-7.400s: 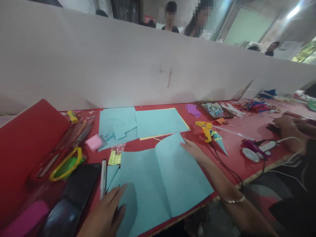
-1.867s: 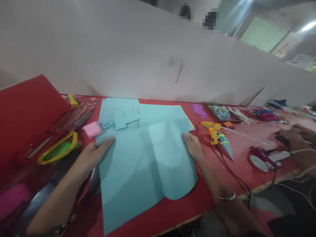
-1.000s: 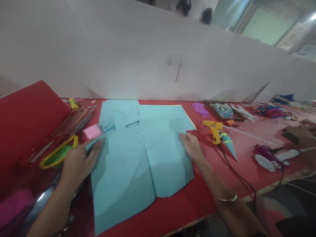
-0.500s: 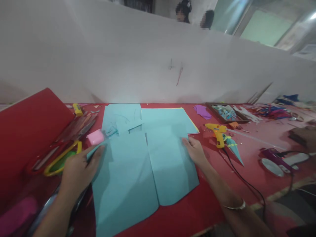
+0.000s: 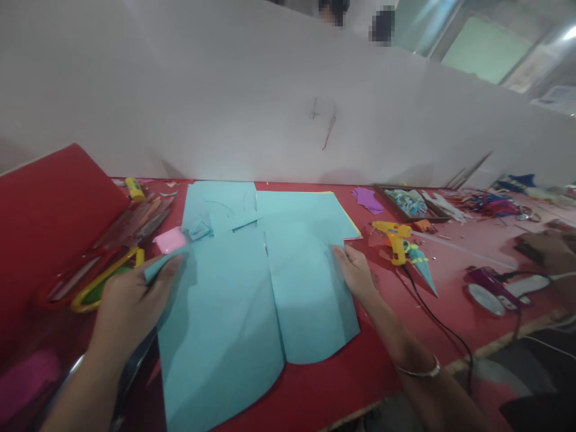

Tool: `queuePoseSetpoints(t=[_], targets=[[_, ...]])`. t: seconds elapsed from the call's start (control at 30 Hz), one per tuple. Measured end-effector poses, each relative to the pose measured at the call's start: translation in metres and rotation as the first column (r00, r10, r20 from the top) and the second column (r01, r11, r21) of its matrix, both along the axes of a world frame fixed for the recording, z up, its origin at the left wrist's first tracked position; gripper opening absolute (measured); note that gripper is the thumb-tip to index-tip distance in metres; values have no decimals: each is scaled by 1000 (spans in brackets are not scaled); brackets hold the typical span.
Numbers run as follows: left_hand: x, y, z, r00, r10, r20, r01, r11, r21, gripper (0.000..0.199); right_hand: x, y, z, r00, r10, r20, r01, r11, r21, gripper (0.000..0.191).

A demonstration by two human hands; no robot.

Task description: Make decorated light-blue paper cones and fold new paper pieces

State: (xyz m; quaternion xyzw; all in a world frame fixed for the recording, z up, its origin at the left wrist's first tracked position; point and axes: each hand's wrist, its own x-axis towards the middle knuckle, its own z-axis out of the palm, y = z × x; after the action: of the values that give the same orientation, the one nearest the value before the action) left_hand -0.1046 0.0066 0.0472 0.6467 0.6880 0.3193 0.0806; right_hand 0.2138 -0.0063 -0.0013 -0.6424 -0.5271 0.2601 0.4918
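Two light blue paper sheets lie side by side in front of me, split by a long narrow gap. My left hand [image 5: 128, 309] is closed on the outer edge of the larger left blue sheet [image 5: 220, 324], which is lifted and slightly curved. The right blue sheet [image 5: 310, 300] has its right edge pinched between the thumb and fingers of my right hand [image 5: 357, 273]. Beneath and behind are more blue sheets [image 5: 297, 204], with loose blue offcuts [image 5: 200, 230] on top. Whether the two front sheets still join anywhere, I cannot tell.
On the right are a yellow glue gun [image 5: 393, 237] with a black cord, a blue paper cone [image 5: 423, 270], a purple device [image 5: 495, 288] and a tray of scraps [image 5: 409, 204]. Scissors with yellow handles [image 5: 105, 282], a pink object [image 5: 170, 240] and a red board [image 5: 58, 222] are left.
My left hand has shifted slightly left with its sheet edge. My right hand keeps its grip. The whole view has tilted a little, moving the table upward.
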Motion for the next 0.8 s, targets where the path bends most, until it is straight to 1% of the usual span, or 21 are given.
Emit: queuePoseSetpoints(t=[0.23,0.47,0.67,0.8], targets=[[0,2,-2,999,43,17,-42,998,-45,43,-3,-1,-1,999,24,-41,-24,1000,17,36],[0,4,-5,999,41,11,-41,999,-8,42,-6,-3,1,998,-3,-62,3,1000,-6,38],[-1,4,-4,999,40,-4,-40,999,-18,41,-5,-2,1,999,-9,-30,10,999,32,40],[1,4,-3,999,45,0,-45,998,-35,39,-5,-2,-1,999,-14,-37,15,1000,25,40]])
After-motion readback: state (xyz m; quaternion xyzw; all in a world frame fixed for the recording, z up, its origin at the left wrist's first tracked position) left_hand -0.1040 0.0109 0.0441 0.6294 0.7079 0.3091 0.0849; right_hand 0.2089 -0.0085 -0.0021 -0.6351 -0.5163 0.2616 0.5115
